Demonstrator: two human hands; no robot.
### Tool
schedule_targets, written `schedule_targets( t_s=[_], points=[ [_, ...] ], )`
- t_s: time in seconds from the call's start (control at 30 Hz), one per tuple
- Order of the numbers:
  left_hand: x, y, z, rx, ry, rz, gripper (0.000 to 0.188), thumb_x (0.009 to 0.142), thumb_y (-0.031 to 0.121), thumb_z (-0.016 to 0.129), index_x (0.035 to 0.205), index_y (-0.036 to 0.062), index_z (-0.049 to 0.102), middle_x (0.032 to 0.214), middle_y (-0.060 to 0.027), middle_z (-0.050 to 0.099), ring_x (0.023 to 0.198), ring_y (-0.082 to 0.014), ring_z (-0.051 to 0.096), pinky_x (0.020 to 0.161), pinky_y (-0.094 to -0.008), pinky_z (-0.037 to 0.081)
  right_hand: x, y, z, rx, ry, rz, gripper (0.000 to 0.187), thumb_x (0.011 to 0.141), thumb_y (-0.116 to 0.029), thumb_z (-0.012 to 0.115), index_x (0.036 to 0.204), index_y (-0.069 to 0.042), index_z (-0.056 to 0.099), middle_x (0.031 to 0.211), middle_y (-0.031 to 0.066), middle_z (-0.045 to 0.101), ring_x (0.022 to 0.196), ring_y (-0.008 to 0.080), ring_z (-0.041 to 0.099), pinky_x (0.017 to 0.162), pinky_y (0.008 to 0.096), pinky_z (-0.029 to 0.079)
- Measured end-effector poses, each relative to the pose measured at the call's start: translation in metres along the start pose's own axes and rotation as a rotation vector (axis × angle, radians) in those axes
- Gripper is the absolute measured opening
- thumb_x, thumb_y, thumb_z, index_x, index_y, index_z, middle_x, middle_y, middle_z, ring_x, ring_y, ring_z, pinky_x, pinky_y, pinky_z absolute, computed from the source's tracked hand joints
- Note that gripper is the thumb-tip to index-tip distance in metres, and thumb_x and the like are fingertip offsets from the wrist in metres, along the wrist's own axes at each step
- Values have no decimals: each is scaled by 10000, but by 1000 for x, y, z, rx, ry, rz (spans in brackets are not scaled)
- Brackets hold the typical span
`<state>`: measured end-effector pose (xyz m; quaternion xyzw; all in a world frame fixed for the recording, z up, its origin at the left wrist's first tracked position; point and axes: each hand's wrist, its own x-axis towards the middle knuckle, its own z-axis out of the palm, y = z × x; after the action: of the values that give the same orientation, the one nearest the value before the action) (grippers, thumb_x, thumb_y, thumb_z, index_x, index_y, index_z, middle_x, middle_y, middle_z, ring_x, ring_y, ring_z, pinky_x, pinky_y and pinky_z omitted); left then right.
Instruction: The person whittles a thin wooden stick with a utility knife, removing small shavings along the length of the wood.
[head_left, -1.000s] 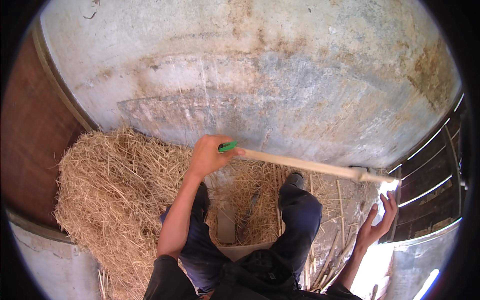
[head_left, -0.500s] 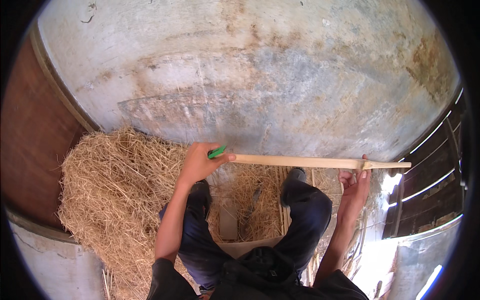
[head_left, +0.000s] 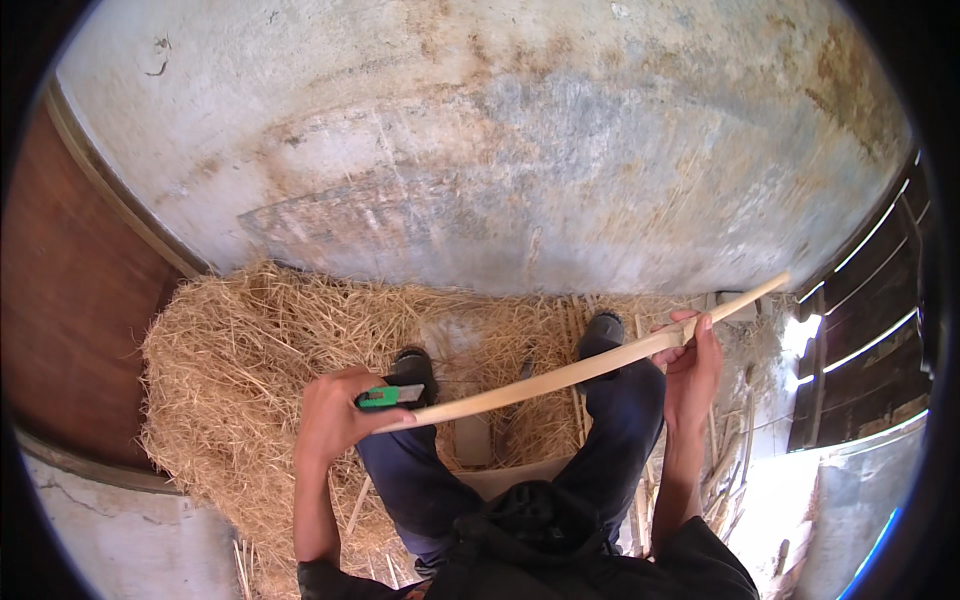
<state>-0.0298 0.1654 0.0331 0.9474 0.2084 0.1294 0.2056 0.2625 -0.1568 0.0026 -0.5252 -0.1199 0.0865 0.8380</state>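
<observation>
A long pale bamboo strip (head_left: 560, 378) spans the space above my knees, bowed slightly and rising toward its right end. My left hand (head_left: 335, 412) is closed around its lower left end. The same hand also holds a green utility knife (head_left: 378, 397), whose metal blade end points right, just above the strip. My right hand (head_left: 694, 375) pinches the strip between thumb and fingers near a knobby joint. Beyond that hand a narrower length of the strip sticks out up and to the right. My palms are partly hidden.
Loose straw (head_left: 230, 370) is heaped at my left and scattered between my dark shoes (head_left: 602, 333). A stained wall (head_left: 480, 150) rises in front. On the left is a brown wooden panel (head_left: 80, 300); on the right, dark slats (head_left: 870, 340) with light between. Thin sticks lie at lower right.
The left end of the strip has come down and toward me with my left hand and the knife. Its right end has tilted up, so the strip now slants instead of lying nearly level.
</observation>
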Motion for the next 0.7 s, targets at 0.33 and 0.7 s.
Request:
schedule_targets(
  t_s=[0.33,0.7],
  points=[
    [-25,44,31,-267,-8,70,648,700,475,1018,925,11,627,854,-83,578,724,-244,638,664,-406,527,-17,10,14,-34,-245,182,462,1185,-382,459,1222,42,637,930,235,774,674,213,742,655,304,617],
    [-50,49,96,-943,-375,-133,441,983,145,852,800,75,456,683,-59,695,633,-74,698,525,-254,505,-18,35,7,53,-321,224,429,1194,-359,413,1344,9,576,1027,259,772,745,239,771,699,312,638]
  ],
)
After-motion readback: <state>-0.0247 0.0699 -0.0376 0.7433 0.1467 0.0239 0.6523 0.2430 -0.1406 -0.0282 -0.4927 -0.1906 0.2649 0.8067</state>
